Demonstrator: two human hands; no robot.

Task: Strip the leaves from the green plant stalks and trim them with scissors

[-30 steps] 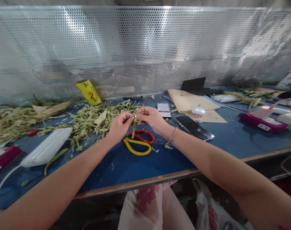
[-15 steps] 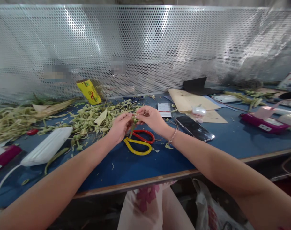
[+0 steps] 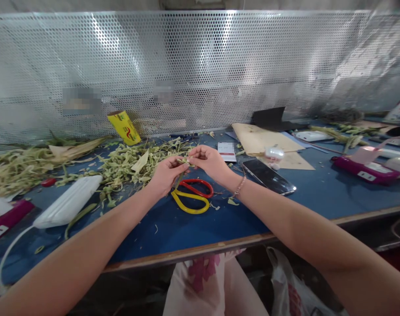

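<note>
Above the middle of the blue table, my left hand point(image 3: 165, 176) and my right hand point(image 3: 209, 162) meet with fingertips pinched together. Between them is a small pale-green plant strip point(image 3: 180, 179), mostly covered by the fingers, its lower end hanging under the left fingers. Just below lies a pair of scissors point(image 3: 191, 210) with one red and one yellow handle loop; its blades are hidden behind my left hand. A heap of short green knotted plant pieces point(image 3: 121, 164) spreads to the left, close behind my left hand.
Long dried leaf strips point(image 3: 19, 166) and a white padded block with a cable point(image 3: 70, 199) lie left. A yellow wrapped roll point(image 3: 125, 128) leans near the perforated metal screen point(image 3: 200, 66). Right are a phone point(image 3: 269, 176), brown paper point(image 3: 257, 138) and a purple power strip point(image 3: 364, 170).
The view has shifted slightly, moving everything a little right and down. My fingers have shifted a little on the plant strip, the left thumb now pressing closer to the right fingertips.
</note>
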